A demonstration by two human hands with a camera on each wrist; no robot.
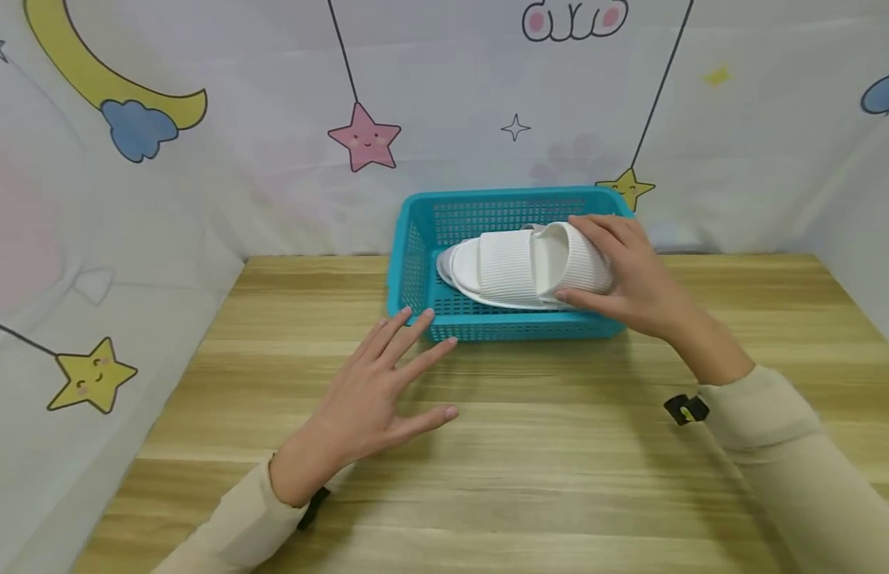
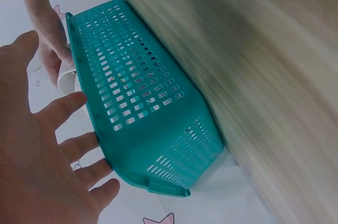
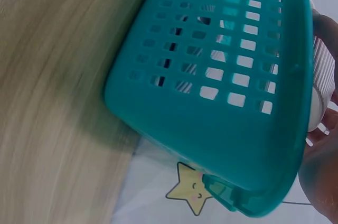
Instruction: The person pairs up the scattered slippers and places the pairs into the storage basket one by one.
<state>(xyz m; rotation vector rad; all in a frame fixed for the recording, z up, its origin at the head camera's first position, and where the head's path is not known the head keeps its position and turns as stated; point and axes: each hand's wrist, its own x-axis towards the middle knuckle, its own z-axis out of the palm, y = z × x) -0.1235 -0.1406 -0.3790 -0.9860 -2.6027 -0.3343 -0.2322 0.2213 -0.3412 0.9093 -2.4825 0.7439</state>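
White slippers (image 1: 507, 265) with ribbed straps lie lengthwise in a teal plastic basket (image 1: 516, 329), their open end toward the right. A second white sole edge shows beneath at the left; how the slippers overlap is partly hidden. My right hand (image 1: 634, 283) grips the ribbed right end, thumb on the near side and fingers over the far side. In the right wrist view, part of the ribbed slipper (image 3: 322, 71) shows beyond the basket rim. My left hand (image 1: 375, 391) has spread fingers at the basket's front left corner; whether its fingertips touch the rim I cannot tell.
The basket stands at the back of a wood-grain table (image 1: 487, 478), close to a white cloth backdrop (image 1: 272, 159) printed with stars and a moon. Similar cloth hangs on both sides. Dark straps (image 1: 686, 409) show at both wrists.
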